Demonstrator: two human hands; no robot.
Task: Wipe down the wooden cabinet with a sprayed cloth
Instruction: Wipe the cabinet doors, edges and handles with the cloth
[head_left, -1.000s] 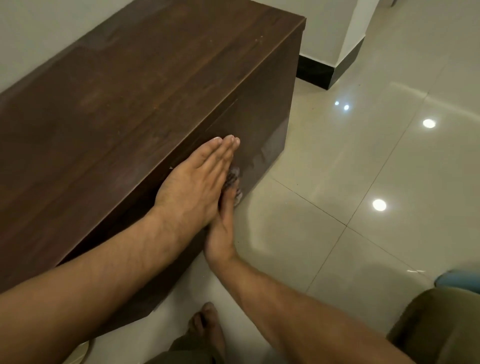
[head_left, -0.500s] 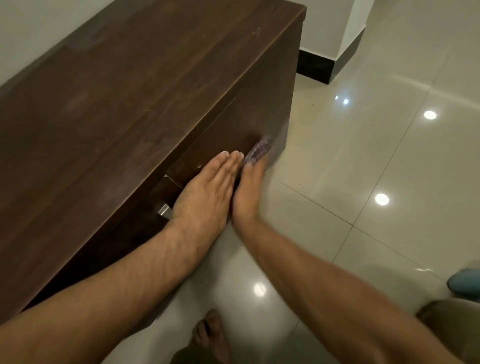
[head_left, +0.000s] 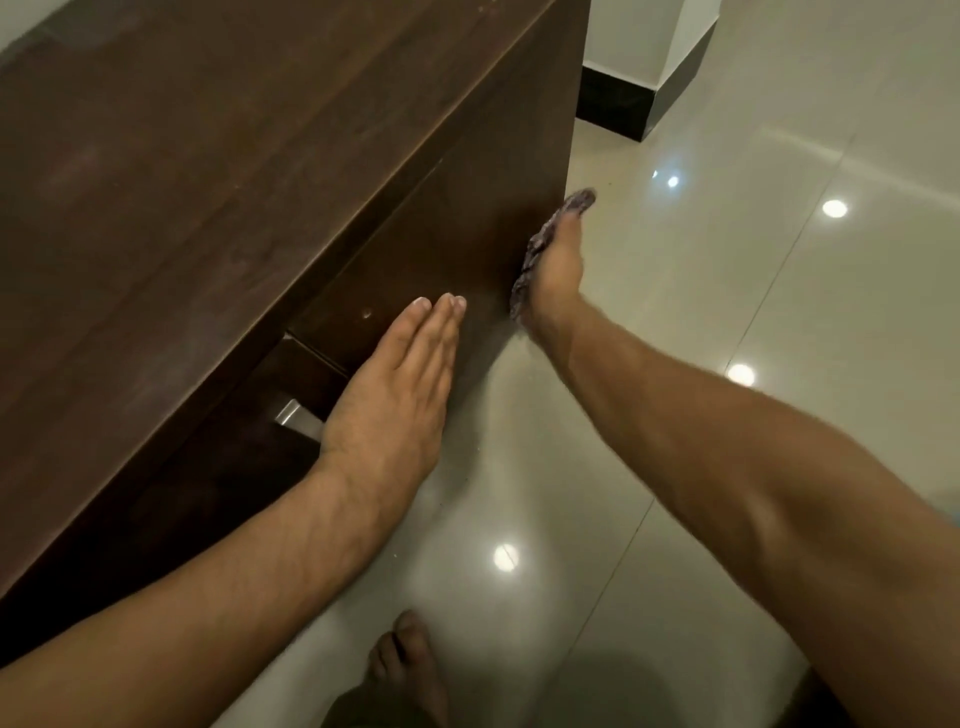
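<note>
The dark wooden cabinet fills the left of the view, its front panel facing right. My right hand presses a dark patterned cloth flat against the front panel near its far right edge, fingers straight. My left hand lies flat on the front panel lower down, fingers straight and together, beside a metal handle. The two hands are apart.
Glossy beige floor tiles spread to the right, with light reflections. A white wall corner with a black skirting stands beyond the cabinet's end. My bare foot shows at the bottom.
My right hand has slid the cloth along the front panel toward the cabinet's far end, away from my left hand. The left hand stays flat on the panel.
</note>
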